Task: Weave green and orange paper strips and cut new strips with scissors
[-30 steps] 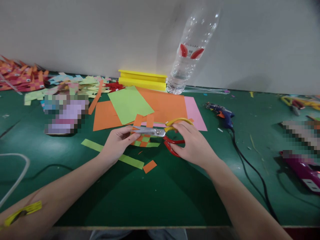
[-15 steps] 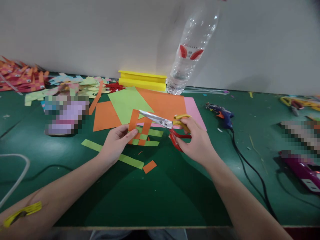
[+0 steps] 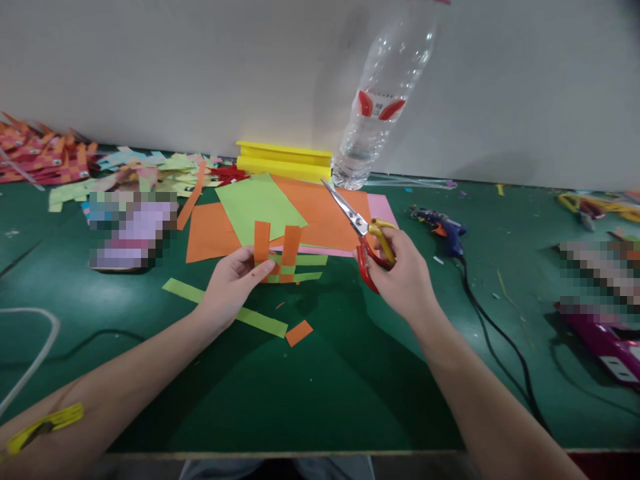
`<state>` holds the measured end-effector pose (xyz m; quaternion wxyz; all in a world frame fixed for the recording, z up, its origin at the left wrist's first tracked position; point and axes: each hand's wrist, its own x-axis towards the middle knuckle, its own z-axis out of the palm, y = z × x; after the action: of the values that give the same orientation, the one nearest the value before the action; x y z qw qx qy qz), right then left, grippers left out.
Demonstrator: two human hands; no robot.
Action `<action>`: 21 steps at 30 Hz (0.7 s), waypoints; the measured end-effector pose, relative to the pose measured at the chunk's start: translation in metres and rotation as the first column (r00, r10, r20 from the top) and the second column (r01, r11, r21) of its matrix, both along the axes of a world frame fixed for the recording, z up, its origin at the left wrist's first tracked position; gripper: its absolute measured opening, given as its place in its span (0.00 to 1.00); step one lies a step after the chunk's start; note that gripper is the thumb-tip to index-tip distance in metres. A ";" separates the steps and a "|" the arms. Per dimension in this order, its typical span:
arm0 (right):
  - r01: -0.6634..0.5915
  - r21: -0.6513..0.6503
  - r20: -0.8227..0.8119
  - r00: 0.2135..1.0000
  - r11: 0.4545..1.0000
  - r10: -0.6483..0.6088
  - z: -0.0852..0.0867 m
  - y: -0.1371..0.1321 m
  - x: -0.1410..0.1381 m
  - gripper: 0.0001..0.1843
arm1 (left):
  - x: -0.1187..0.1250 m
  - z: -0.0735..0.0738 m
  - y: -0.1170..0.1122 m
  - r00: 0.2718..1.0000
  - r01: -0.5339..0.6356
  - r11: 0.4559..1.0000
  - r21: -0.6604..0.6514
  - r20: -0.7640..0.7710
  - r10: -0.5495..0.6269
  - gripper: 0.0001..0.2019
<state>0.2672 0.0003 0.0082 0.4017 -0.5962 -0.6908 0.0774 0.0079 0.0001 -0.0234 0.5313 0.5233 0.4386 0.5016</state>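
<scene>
Between the thumb and fingers of my left hand (image 3: 235,280) is a small woven piece of orange and green paper strips (image 3: 289,268). Two orange ends stand up from it and two green ends point right. My right hand (image 3: 407,273) grips scissors (image 3: 361,225) with one yellow and one red handle; the blades look closed and point up and left, apart from the paper. Below the left hand lie a loose green strip (image 3: 263,322) and an orange paper scrap (image 3: 299,333). Behind the hands are a green sheet (image 3: 260,207) and an orange sheet (image 3: 325,207).
A tall plastic bottle (image 3: 367,127) stands by the wall beside a yellow holder (image 3: 285,160). To the right lies a blue glue gun (image 3: 445,230) with a black cord. Paper scraps (image 3: 175,167), woven pieces (image 3: 45,153) and a phone (image 3: 137,233) are at left; a purple device (image 3: 600,340) is at right.
The scissors have moved away from the orange strip, to the right, and their blades now tilt more upward. The woven paper has tipped slightly in my left hand.
</scene>
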 end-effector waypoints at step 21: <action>-0.206 0.140 0.175 0.968 0.968 0.181 0.011 -0.009 -0.008 0.22 | -0.001 0.017 -0.008 0.910 0.194 0.766 0.613 -0.404 0.094 0.04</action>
<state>0.2595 -0.0083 0.0194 0.3809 -0.4966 -0.7798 0.0133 0.0074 -0.0078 -0.0069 0.2293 0.7780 0.3280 0.4843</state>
